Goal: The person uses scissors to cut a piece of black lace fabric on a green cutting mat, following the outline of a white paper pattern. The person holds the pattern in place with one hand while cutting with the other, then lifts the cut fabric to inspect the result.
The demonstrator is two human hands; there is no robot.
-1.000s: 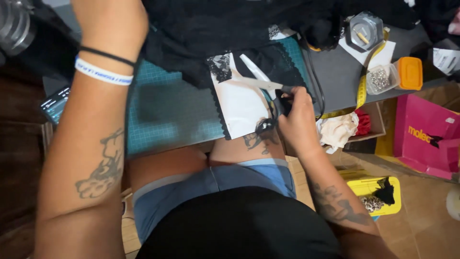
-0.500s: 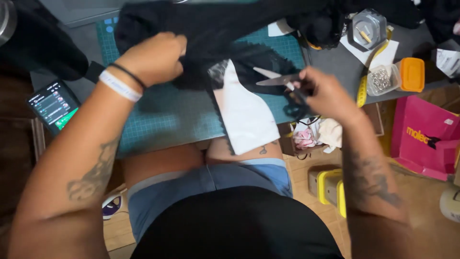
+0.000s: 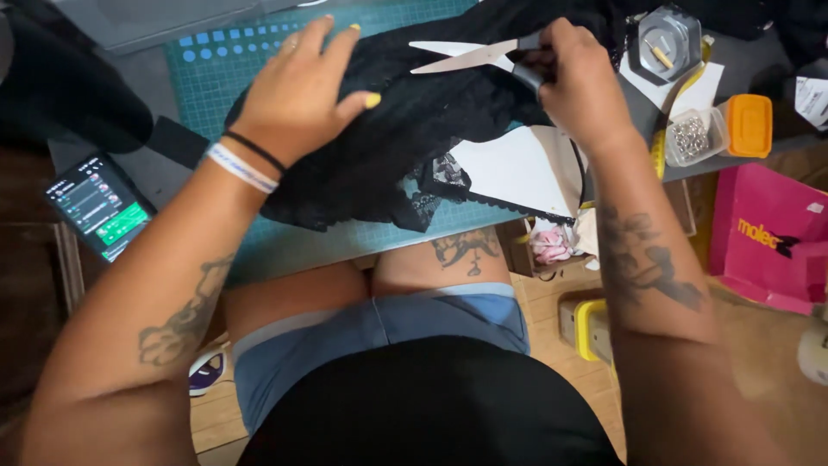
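Pressing flat on a heap of black lace fabric [image 3: 405,129], the left hand [image 3: 297,95] lies with its fingers spread wide and its yellow-painted thumbnail pointing toward three o'clock. The fabric covers the middle of a teal gridded cutting mat [image 3: 216,82] and spills toward the table's near edge. At one o'clock from the left hand, the right hand [image 3: 578,82] grips the dark handles of a pair of silver-bladed scissors [image 3: 470,56]; its fingers are curled tight about the handles, and the blades stand slightly parted, tips pointing toward nine o'clock, resting over the upper edge of the fabric. Under the right wrist, at six o'clock from the scissors, a white paper pattern piece [image 3: 517,168] lies on the mat, partly tucked beneath the lace, with a dark scalloped trim along its lower edge.

At three o'clock from the right hand sits a small clear plastic tub of metal pins [image 3: 690,136], just beside an orange lid [image 3: 749,125]. At one o'clock from that hand stands a grey hexagonal holder [image 3: 664,43]. A yellow measuring tape [image 3: 660,151] curls past the tub. Far off at eight o'clock from the left hand, a smartphone with a lit screen [image 3: 99,207] rests on the table's left edge. A pink box [image 3: 768,237] sits below the table on the right.
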